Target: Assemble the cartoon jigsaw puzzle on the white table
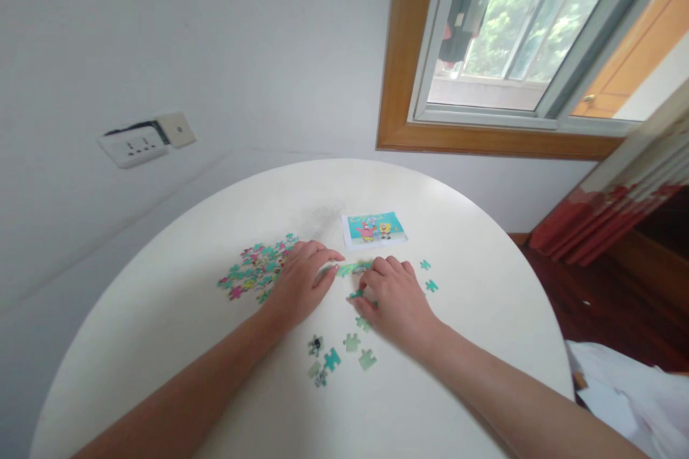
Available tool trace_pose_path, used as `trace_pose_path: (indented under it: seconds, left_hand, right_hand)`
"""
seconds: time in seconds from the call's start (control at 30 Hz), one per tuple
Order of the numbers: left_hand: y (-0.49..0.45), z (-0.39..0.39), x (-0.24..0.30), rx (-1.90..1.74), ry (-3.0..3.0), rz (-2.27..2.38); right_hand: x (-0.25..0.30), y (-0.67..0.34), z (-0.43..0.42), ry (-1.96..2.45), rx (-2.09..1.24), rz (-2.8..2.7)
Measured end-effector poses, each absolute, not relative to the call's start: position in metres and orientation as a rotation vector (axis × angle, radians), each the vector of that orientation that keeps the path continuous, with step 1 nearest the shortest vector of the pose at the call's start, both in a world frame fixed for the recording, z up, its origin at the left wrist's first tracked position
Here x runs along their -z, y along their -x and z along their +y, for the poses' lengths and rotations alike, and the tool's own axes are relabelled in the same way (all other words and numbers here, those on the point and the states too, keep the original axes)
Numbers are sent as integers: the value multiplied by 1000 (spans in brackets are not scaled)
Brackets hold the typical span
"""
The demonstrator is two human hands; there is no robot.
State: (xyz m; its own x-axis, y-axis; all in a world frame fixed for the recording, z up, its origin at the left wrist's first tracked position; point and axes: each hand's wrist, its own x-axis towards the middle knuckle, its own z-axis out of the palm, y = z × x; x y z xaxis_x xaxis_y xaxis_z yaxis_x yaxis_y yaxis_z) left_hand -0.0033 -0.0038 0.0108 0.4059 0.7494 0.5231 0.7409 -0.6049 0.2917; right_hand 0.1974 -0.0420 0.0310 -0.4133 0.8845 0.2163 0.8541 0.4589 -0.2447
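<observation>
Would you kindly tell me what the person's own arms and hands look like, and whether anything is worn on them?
Both are bare: the left hand and right hand wear no gloves, and no ring, watch or bracelet shows. The left forearm and right forearm are uncovered as far as the picture reaches, with no sleeve in view.
</observation>
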Motion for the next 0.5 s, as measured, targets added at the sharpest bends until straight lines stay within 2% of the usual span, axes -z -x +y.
trace_pose_path:
  seconds: [0.27, 0.5]
  left_hand:
    - [2, -5, -14, -982, -2588, 1384]
    - [2, -6, -14, -978, -2583, 1380]
  right_hand:
    - [-33, -217, -33, 1391, -470, -2438]
    - [-43, -229, -33, 1377, -492, -2449]
